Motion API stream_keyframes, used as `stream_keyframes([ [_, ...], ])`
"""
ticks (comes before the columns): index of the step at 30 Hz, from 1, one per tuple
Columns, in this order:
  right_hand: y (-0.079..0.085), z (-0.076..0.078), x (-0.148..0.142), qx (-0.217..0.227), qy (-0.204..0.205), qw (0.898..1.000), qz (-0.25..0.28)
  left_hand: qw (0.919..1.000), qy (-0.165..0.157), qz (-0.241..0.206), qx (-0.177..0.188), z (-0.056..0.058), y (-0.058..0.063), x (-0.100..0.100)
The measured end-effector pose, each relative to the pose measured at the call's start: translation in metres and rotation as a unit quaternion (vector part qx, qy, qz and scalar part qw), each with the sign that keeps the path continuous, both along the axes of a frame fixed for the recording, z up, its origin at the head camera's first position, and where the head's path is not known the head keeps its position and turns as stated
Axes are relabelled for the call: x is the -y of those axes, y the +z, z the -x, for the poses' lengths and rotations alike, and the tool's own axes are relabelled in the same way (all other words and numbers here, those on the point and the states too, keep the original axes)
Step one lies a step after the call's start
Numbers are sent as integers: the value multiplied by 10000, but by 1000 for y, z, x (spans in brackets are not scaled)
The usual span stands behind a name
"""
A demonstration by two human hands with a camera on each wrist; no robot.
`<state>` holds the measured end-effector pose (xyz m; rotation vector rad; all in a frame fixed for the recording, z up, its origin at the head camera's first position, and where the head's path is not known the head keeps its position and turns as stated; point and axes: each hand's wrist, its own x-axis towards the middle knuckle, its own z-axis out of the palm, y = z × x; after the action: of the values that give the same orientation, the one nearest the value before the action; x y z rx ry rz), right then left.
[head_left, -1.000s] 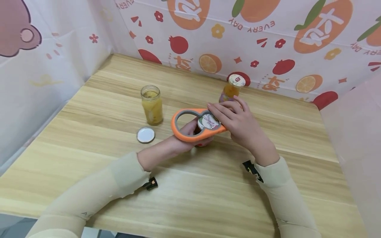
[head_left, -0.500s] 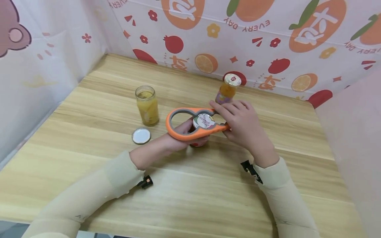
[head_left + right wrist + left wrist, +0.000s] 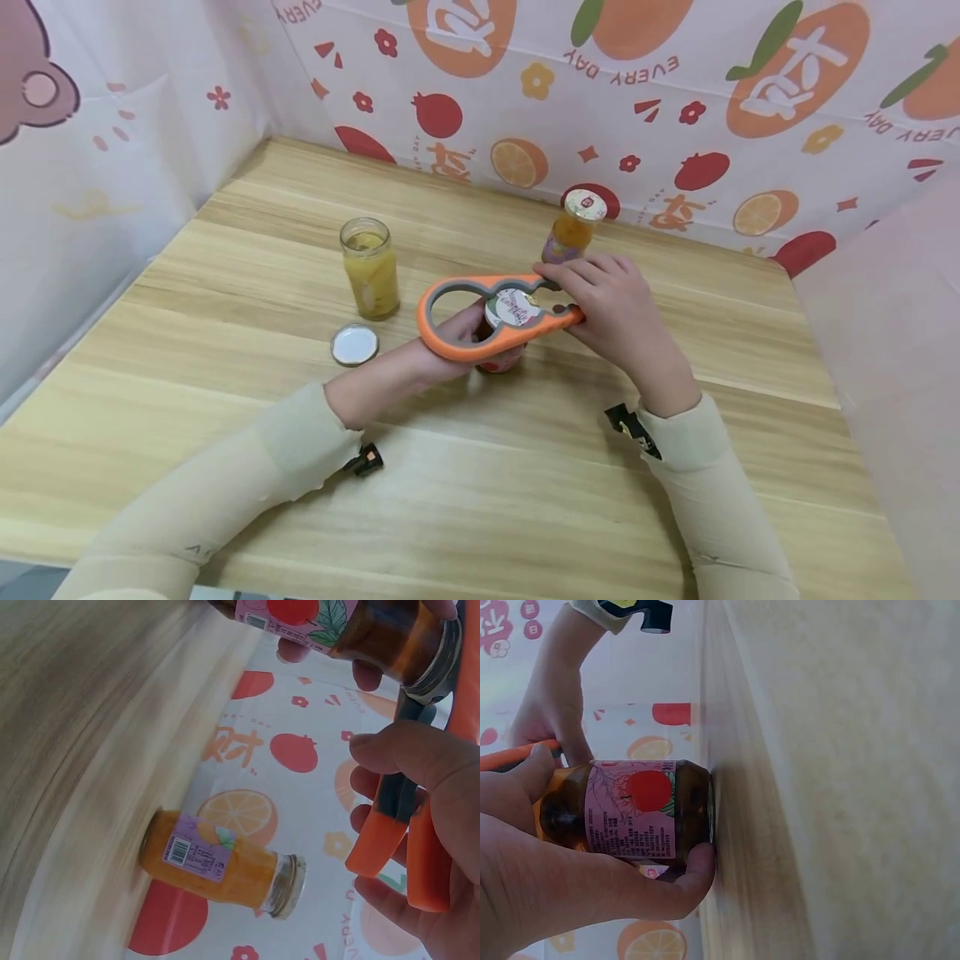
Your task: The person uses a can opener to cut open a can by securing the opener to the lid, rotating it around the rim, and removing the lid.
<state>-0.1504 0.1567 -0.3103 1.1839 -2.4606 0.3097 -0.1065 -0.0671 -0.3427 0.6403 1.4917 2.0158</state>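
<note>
The left hand point(image 3: 570, 881) curls round the dark jar point(image 3: 634, 810); the right hand point(image 3: 613, 302) grips the orange opener point(image 3: 517, 335), around or just above the lid point(image 3: 513, 307) between the hands; likely seating it; a squeezing twist seems needed next.

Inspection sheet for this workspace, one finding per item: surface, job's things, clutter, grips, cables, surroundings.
Surface: wood-grain table, no spill seen
Job's things: held jar, jar lid on; opener frames that lid in the head view, firm seating can't be told
Clutter: yellow jar, upright and open; loose lid beside it; orange jar, upright and capped
Left grip: curled round held jar
Right grip: holding opener's handles
Cables: nothing seen
Surroundings: fruit-print cloth behind table
</note>
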Motion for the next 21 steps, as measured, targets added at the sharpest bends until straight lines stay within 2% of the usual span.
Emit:
stream_keyframes([
  [3, 0, 2, 2, -7, 22, 10000, 44, 9998, 7, -75, 172, -1, 1, 0],
  [8, -1, 7, 5, -37, 110, 9998, 135, 9958, 14, -291, 865, -4, 5, 2],
  [9, -1, 8, 5, -41, 124, 9998, 151, 9936, -14, -374, 1064, -4, 7, 3],
  [11, -2, 10, 6, -30, 158, 9997, 198, 9798, -223, -857, 1795, -4, 9, 5],
  [12, -3, 11, 7, -31, 170, 9996, 221, 9557, -453, -1397, 2550, -3, 11, 5],
  [13, -3, 13, 7, -33, 191, 9995, 258, 9114, -699, -2057, 3495, -2, 13, 6],
  [14, -4, 14, 8, -39, 206, 9994, 285, 8449, -896, -2720, 4519, -1, 14, 7],
  [15, -4, 16, 9, -50, 226, 9992, 315, 7590, -1002, -3288, 5530, 0, 16, 8],
  [16, -5, 17, 10, -59, 253, 9991, 344, 6732, -1035, -3660, 6341, 2, 17, 8],
  [17, -5, 19, 11, -75, 282, 9989, 377, 6049, -1046, -3862, 6885, 4, 17, 9],
  [18, -6, 21, 11, -101, 312, 9987, 396, 5476, -1013, -4008, 7275, 5, 17, 9],
  [19, -6, 22, 12, -118, 353, 9984, 416, 5296, -1020, -4040, 7388, 6, 17, 9],
  [20, -7, 23, 13, -149, 381, 9983, 416, 5314, -982, -4025, 7389, 6, 16, 9],
  [21, -7, 25, 13, -181, 419, 9980, 429, 5394, -935, -4017, 7341, 7, 16, 9],
])
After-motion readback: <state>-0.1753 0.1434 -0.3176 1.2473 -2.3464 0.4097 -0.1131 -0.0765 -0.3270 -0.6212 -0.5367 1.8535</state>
